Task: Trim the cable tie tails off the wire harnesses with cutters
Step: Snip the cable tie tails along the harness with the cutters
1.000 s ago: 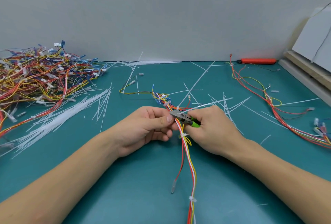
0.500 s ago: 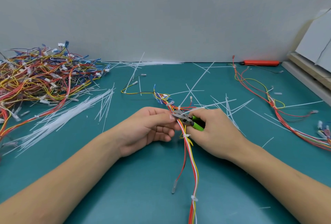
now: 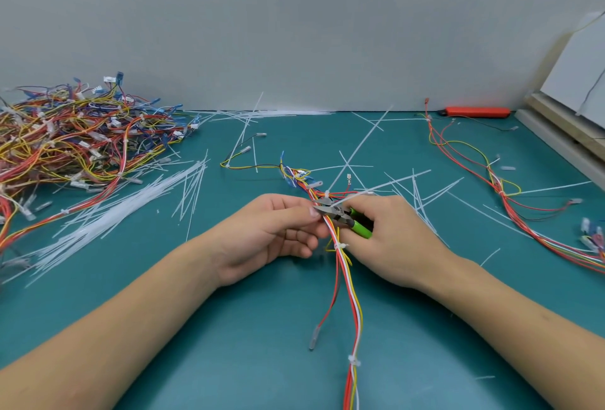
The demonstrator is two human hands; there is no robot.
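Note:
A wire harness (image 3: 348, 282) of red, white and yellow wires runs from the table's middle toward me, bound by white cable ties. My left hand (image 3: 265, 236) pinches the harness near the cutter jaws. My right hand (image 3: 389, 239) grips green-handled cutters (image 3: 340, 214), whose metal jaws sit at the harness where a long white tie tail (image 3: 386, 185) sticks out to the upper right. Two trimmed-looking ties (image 3: 339, 247) sit lower on the bundle.
A big tangled pile of harnesses (image 3: 72, 137) lies at far left, with a heap of loose white tie tails (image 3: 108, 213) beside it. Another harness (image 3: 510, 193) lies on the right. A red tool (image 3: 474, 111) rests by the wall. Boards (image 3: 563, 128) lean at far right.
The camera has tilted slightly, shifting the scene down. Both hands stay on the harness, with the cutters at the same tie and the tail still attached.

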